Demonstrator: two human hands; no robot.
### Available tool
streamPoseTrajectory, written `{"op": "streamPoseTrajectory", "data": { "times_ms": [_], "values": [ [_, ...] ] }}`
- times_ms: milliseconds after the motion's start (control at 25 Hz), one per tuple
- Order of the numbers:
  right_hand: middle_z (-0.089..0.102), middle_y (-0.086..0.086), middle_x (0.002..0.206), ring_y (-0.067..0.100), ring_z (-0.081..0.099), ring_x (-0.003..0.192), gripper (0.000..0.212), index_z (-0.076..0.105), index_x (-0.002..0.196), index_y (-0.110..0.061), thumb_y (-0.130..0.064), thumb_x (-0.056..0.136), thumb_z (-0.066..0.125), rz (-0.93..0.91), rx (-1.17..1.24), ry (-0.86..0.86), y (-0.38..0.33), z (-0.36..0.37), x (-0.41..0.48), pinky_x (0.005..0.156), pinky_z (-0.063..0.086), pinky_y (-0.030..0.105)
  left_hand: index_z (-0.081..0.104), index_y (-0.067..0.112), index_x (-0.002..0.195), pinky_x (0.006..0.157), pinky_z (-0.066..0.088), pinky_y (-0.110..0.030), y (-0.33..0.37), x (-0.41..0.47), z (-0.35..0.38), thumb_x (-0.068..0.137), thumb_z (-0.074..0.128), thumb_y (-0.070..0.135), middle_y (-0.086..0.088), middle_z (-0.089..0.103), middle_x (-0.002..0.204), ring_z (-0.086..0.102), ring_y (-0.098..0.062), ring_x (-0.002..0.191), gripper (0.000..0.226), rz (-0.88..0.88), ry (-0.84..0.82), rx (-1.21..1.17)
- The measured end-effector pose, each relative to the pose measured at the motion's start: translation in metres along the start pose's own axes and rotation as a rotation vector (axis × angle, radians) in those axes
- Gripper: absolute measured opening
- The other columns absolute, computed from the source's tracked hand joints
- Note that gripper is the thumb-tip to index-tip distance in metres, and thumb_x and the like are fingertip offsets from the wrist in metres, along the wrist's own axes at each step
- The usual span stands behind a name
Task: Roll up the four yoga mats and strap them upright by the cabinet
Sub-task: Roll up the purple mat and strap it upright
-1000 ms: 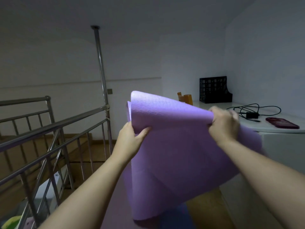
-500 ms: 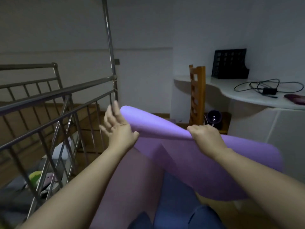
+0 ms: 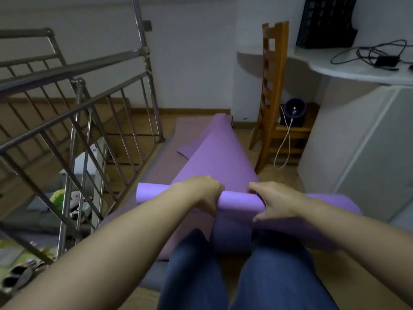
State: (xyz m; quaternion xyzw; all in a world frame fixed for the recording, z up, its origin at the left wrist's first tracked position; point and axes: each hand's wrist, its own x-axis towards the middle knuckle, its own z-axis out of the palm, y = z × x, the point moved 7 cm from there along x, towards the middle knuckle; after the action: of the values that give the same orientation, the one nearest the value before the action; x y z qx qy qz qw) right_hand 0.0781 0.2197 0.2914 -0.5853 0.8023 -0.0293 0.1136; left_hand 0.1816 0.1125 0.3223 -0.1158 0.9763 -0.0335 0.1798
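A light purple yoga mat (image 3: pixel 219 153) stretches away from me across the floor, its near end curled into a tight roll (image 3: pixel 240 201) lying crosswise above my knees. My left hand (image 3: pixel 204 192) curls over the roll left of centre. My right hand (image 3: pixel 273 201) presses on it just right of centre, fingers spread. Under it lies a duller mauve mat (image 3: pixel 165 166), and a dark blue-grey mat (image 3: pixel 230 238) shows between my legs. The white cabinet (image 3: pixel 357 153) stands at the right.
A steel stair railing (image 3: pixel 85 113) runs along the left, with a stairwell and clutter below. A wooden chair (image 3: pixel 271 95) stands ahead right, beside a small round device with a white cable (image 3: pixel 295 109). The counter (image 3: pixel 357 68) holds a black file rack and cables.
The mat was held up in the air; it has come down to the floor. Both hands moved down and closer together onto the rolled end, and the view tilted downward.
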Motion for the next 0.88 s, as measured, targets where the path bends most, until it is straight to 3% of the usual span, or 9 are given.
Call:
{"op": "streamPoseTrajectory", "data": {
  "times_ms": [80,160,240,360,440,520,680,800,880],
  "values": [
    [0.053,-0.003,0.127,0.02,0.051,0.113,0.086,0.037,0.135,-0.024,-0.047,0.065,0.081,0.15,0.065,-0.245,0.016,0.029,-0.014,0.09,0.042,0.027,0.056,0.021,0.115,0.072,0.044,-0.03,0.003,-0.003,0.024,0.074,0.073,0.031,-0.004,0.062,0.111,0.057,-0.025,0.095,0.047,-0.007,-0.14,-0.022],
    [0.053,0.002,0.132,0.022,0.05,0.115,0.088,0.038,0.137,-0.024,-0.046,0.064,0.082,0.24,-0.018,-0.421,0.026,0.049,-0.027,0.087,0.04,0.026,0.055,0.02,0.12,0.075,0.044,-0.03,0.001,-0.007,0.049,0.074,0.075,0.032,-0.004,0.06,0.117,0.058,-0.026,0.101,0.052,-0.036,-0.269,-0.081],
    [0.058,0.003,0.123,0.024,0.054,0.11,0.074,0.047,0.127,-0.024,-0.051,0.065,0.078,0.268,-0.186,-0.374,0.024,0.049,-0.03,0.08,0.039,0.028,0.053,0.02,0.124,0.08,0.047,-0.031,-0.005,-0.011,0.072,0.074,0.076,0.032,-0.003,0.06,0.121,0.059,-0.026,0.104,0.057,-0.064,-0.358,-0.122],
    [0.065,0.003,0.106,0.025,0.057,0.101,0.057,0.052,0.109,-0.02,-0.055,0.068,0.069,0.128,-0.463,-0.005,-0.003,0.034,-0.03,0.075,0.034,0.034,0.048,0.022,0.129,0.093,0.048,-0.035,-0.012,-0.016,0.099,0.068,0.081,0.041,-0.001,0.058,0.127,0.058,-0.024,0.109,0.072,-0.099,-0.411,-0.107],
    [0.066,0.002,0.091,0.026,0.059,0.089,0.052,0.055,0.095,-0.017,-0.053,0.062,0.073,0.006,-0.515,0.172,-0.026,0.037,-0.04,0.065,0.028,0.033,0.043,0.027,0.132,0.094,0.045,-0.033,-0.011,-0.019,0.103,0.068,0.08,0.046,0.002,0.055,0.129,0.055,-0.022,0.112,0.077,-0.098,-0.342,-0.219],
    [0.063,0.002,0.094,0.025,0.057,0.09,0.055,0.054,0.097,-0.016,-0.056,0.063,0.073,-0.021,-0.427,0.113,-0.033,0.047,-0.05,0.063,0.029,0.032,0.04,0.03,0.136,0.094,0.044,-0.032,0.001,-0.023,0.102,0.069,0.078,0.046,0.005,0.054,0.13,0.053,-0.019,0.114,0.079,-0.026,-0.232,-0.364],
    [0.048,0.002,0.113,0.023,0.054,0.102,0.072,0.049,0.121,-0.019,-0.063,0.068,0.07,0.117,-0.137,-0.252,-0.016,0.078,-0.069,0.076,0.044,0.032,0.043,0.03,0.131,0.088,0.046,-0.033,0.031,-0.038,0.129,0.07,0.074,0.049,0.004,0.057,0.125,0.054,-0.02,0.108,0.071,0.022,-0.188,-0.348],
    [0.049,0.002,0.112,0.025,0.056,0.1,0.072,0.049,0.117,-0.018,-0.07,0.069,0.063,0.161,-0.183,-0.236,-0.012,0.086,-0.084,0.073,0.04,0.033,0.045,0.031,0.114,0.074,0.045,-0.032,0.038,-0.05,0.144,0.071,0.072,0.048,0.007,0.057,0.103,0.054,-0.019,0.091,0.054,-0.021,-0.211,-0.355],
    [0.053,0.002,0.109,0.024,0.056,0.099,0.068,0.049,0.11,-0.018,-0.071,0.069,0.063,0.168,-0.201,-0.183,-0.016,0.089,-0.089,0.068,0.035,0.032,0.045,0.029,0.109,0.072,0.045,-0.031,0.038,-0.049,0.144,0.07,0.074,0.047,0.007,0.055,0.101,0.052,-0.019,0.088,0.052,-0.017,-0.229,-0.358]
  ]
}}
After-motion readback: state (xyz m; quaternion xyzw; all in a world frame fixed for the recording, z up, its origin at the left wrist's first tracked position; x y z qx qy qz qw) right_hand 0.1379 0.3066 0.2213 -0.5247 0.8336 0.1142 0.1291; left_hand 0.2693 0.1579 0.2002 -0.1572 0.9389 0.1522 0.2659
